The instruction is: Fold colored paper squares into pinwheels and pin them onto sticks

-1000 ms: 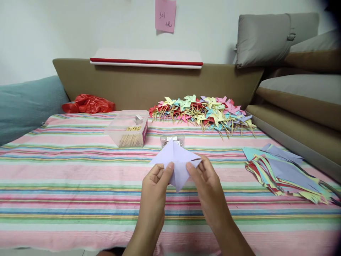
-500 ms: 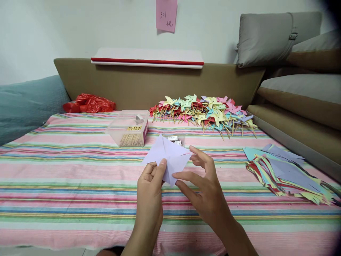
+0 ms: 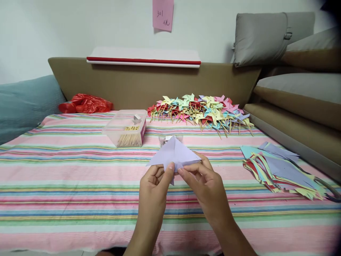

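Note:
A lilac sheet of paper (image 3: 176,151) is held up over the striped cloth, with one lower corner folded in toward its middle. My left hand (image 3: 157,177) pinches it from below, thumb on top near the centre. My right hand (image 3: 204,181) is closed on the folded right part, thumb and fingertips pressing the paper close to the left thumb. Just behind the sheet lies a small clear packet (image 3: 163,139) with a white label, partly covered by the paper.
A clear plastic box (image 3: 124,122) of wooden sticks stands left of centre. Paper pinwheels (image 3: 210,110) on sticks are heaped at the back. Cut coloured paper sheets (image 3: 282,167) and scissors (image 3: 329,190) lie right. A red plastic bag (image 3: 89,104) sits back left; cushions (image 3: 301,92) are stacked right.
My right hand has closed from a loose, spread pose onto the paper and folded a corner inward. The sheet has turned slightly and shifted right. The view has shifted a little.

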The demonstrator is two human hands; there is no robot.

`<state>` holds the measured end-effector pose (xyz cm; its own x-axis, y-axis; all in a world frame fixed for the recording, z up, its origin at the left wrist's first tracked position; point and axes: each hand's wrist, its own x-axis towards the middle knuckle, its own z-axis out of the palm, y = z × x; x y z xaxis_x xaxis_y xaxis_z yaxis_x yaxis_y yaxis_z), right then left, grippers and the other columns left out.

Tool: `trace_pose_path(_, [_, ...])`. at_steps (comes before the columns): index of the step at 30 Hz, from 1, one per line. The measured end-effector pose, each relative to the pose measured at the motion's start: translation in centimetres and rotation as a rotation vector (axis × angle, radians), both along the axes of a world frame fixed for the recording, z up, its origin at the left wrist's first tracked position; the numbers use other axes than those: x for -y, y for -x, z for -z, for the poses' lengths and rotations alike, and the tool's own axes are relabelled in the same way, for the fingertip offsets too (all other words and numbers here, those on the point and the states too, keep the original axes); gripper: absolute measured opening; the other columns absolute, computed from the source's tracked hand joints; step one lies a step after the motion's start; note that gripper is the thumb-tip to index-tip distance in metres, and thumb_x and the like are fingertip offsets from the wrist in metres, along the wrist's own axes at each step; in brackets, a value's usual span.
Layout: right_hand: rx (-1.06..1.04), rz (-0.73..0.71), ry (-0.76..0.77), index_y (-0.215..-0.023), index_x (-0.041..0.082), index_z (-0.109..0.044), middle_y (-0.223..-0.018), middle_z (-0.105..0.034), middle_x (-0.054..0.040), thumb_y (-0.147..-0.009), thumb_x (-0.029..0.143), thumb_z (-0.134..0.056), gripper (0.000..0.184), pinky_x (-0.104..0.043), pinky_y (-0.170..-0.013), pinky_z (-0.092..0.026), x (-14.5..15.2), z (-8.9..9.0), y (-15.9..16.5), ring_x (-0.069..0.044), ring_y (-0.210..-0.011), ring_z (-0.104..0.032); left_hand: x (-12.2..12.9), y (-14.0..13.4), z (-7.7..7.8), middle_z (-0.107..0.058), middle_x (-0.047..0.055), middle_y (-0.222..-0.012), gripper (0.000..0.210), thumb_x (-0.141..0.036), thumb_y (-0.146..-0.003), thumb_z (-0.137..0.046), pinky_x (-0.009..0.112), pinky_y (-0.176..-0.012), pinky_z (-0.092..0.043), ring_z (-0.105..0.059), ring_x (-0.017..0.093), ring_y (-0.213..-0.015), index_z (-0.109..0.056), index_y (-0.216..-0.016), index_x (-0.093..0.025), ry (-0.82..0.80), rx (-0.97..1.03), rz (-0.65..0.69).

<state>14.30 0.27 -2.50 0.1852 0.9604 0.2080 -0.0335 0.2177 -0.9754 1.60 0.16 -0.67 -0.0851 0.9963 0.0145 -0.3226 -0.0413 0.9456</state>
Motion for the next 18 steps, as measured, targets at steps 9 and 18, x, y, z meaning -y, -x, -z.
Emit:
trace_pose_path(9, [-0.147, 0.023, 0.019, -0.072, 0.022, -0.076, -0.123, -0.058, -0.0078, -0.073, 0.038, -0.085, 0.019, -0.041, -0.094, -0.058, -0.07, -0.26, 0.11, -0.027, -0.110, -0.063, -0.24, -0.19, 0.16, -0.070, 0.000, -0.074, 0.017, -0.033, -0.084, -0.079, 0.019, -0.069, -0.049, -0.061, 0.011, -0.072, -0.075, -0.081, -0.017, -0.030, -0.028, 0.025])
trace_pose_path(18, [0.048, 0.060, -0.075, -0.078, 0.024, -0.077, -0.117, -0.058, -0.0082, -0.081, 0.037, -0.079, 0.014, -0.044, -0.093, -0.058, -0.12, 0.21, -0.24, -0.027, -0.108, -0.064, -0.06, -0.27, 0.02, -0.070, 0.001, -0.075, 0.018, -0.035, -0.083, -0.079, 0.019, -0.072, -0.050, -0.063, 0.012, -0.076, -0.075, -0.084, -0.017, -0.016, -0.054, 0.015])
